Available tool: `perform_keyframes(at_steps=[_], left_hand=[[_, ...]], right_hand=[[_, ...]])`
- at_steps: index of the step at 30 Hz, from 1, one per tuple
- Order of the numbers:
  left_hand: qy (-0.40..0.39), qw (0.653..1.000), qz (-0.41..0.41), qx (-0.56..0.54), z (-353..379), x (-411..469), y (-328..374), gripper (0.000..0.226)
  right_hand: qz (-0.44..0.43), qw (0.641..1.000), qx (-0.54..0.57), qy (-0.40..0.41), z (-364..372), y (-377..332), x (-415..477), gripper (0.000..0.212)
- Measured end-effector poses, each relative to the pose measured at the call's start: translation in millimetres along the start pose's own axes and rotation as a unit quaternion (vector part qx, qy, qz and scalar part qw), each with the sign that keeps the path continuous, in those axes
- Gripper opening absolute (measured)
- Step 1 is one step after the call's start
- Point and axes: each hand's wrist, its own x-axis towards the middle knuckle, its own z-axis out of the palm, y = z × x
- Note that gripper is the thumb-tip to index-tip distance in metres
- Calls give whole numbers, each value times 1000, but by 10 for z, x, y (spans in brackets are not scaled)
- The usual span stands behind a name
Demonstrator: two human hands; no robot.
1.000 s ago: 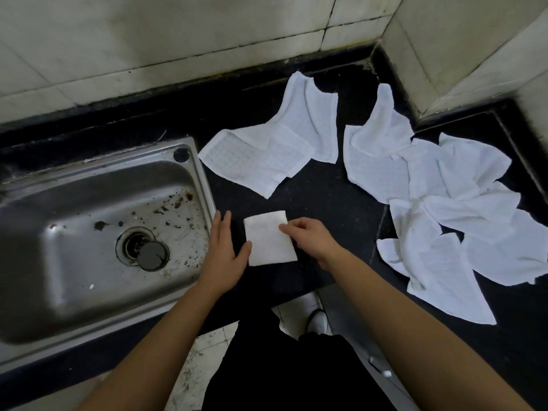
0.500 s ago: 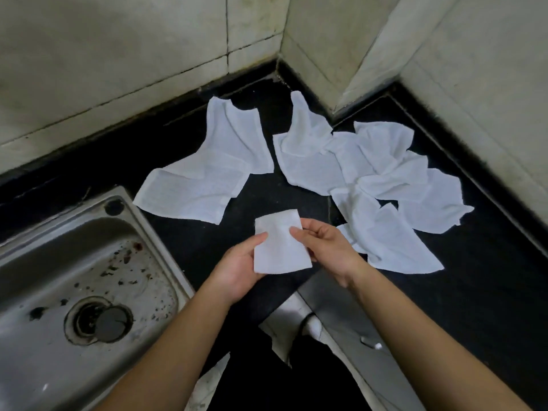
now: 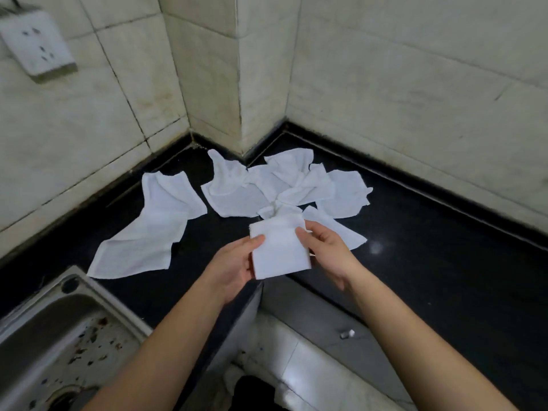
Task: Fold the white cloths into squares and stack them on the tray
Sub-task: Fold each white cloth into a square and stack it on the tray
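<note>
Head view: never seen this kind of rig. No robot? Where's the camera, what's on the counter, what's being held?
There is no robot here. A person works bare-handed, and one wide-angle camera worn on the head looks forward and down. The two forearms coming up from the bottom edge are therefore the wearer's own. The left hand and right hand each pinch a side of a folded cloth, a small white square held above the black counter. Behind it a pile of unfolded cloths lies in the tiled corner, with more spread cloth apart to the left. A steel sink sits at lower left and a wall socket at upper left. No tray shows in this view.
</note>
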Motion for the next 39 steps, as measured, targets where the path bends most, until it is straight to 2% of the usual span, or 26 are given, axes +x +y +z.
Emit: perform_keyframes(at_steps=[5,10,15,23,31,39], left_hand=[[-28,997,53,45,875,-481,-309,25],[-91,987,62,114,2053,-890,-993,26],[-180,960,58,206,3163,-1212,-1694,24],[-269,910,63,310,4825,-1254,-2750,22],[-364,872,12,327,6552,-1010,-3658,22],[-471,799,-21,374,8001,-1284,-4492,24]], right_hand=[[-49,997,21,51,-700,59,-833,24],[-96,983,43,152,-1709,300,-2027,24],[-113,954,69,269,-2644,578,-3091,22],[-130,888,124,424,-4081,973,-4221,24],[-103,813,132,557,-5455,1113,-4960,25],[-102,725,168,660,-6449,1277,-5916,22]])
